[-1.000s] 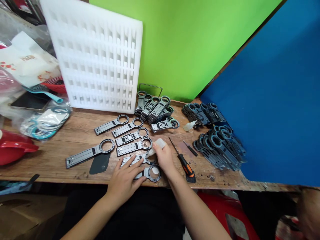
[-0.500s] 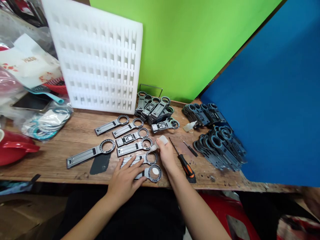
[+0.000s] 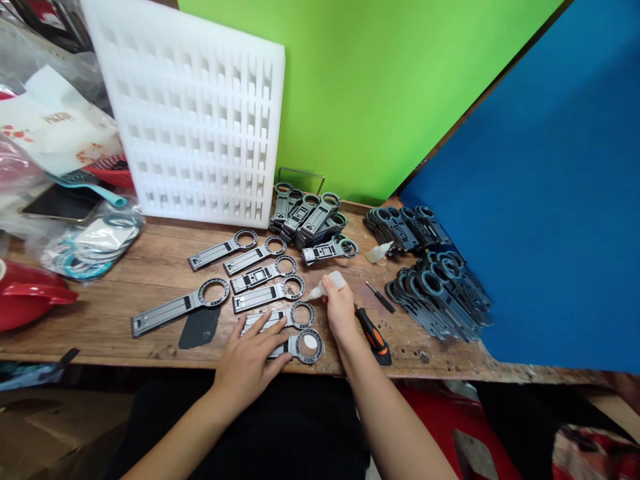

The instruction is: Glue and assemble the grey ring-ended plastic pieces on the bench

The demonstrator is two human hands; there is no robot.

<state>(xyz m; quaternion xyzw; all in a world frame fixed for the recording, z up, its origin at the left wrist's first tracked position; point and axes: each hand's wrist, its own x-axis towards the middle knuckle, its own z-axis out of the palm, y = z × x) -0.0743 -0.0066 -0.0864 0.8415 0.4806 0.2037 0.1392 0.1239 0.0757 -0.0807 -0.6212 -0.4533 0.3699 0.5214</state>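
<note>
My right hand (image 3: 340,307) is closed around a small whitish squeeze bottle (image 3: 334,283), its narrow nozzle pointing left, close to the ring of a grey plastic part (image 3: 303,315). Spread fingers of my left hand (image 3: 254,353) lie flat across the handles of that part and of the nearest ring-ended part (image 3: 310,346), which has a white disc inside its ring. Above these, more such parts lie in a slanted row, among them one grey ring-ended part (image 3: 257,297). A separate longer-looking part (image 3: 175,312) rests to the left beside a dark flat patch (image 3: 200,327).
Stacked grey parts (image 3: 315,223) stand behind the row; darker stacks (image 3: 440,293) sit at right. An orange-black screwdriver (image 3: 373,331), a small screwdriver (image 3: 381,297) and another bottle (image 3: 379,252) lie nearby. A white foam tray (image 3: 200,120) leans upright. A red container (image 3: 30,293) is far left.
My right hand and the bottle have moved slightly right, away from the ring, and the bottle is tilted flatter. My left hand has stayed in place.
</note>
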